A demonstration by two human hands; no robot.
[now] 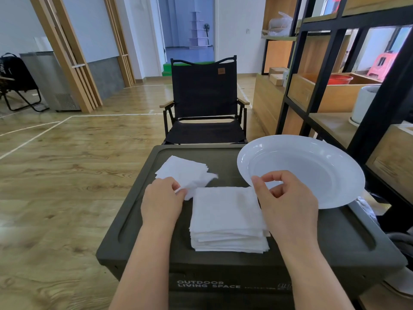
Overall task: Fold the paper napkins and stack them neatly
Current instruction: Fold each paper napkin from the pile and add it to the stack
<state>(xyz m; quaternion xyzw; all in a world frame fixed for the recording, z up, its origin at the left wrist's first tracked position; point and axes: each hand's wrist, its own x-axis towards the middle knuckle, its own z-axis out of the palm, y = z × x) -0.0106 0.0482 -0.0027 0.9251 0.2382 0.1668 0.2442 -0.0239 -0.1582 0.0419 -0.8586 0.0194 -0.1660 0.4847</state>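
Observation:
A thick stack of white square paper napkins lies in the middle of a dark box lid. A smaller, loosely fanned pile of folded napkins lies at the lid's far left. My left hand pinches the near corner of that smaller pile. My right hand hovers over the big stack's right edge with thumb and forefinger curled close together; nothing shows between them. A white plate sits at the lid's far right, partly behind my right hand.
A black folding chair stands just beyond the box. A black-framed wooden shelf unit runs along the right side. Wooden floor lies to the left.

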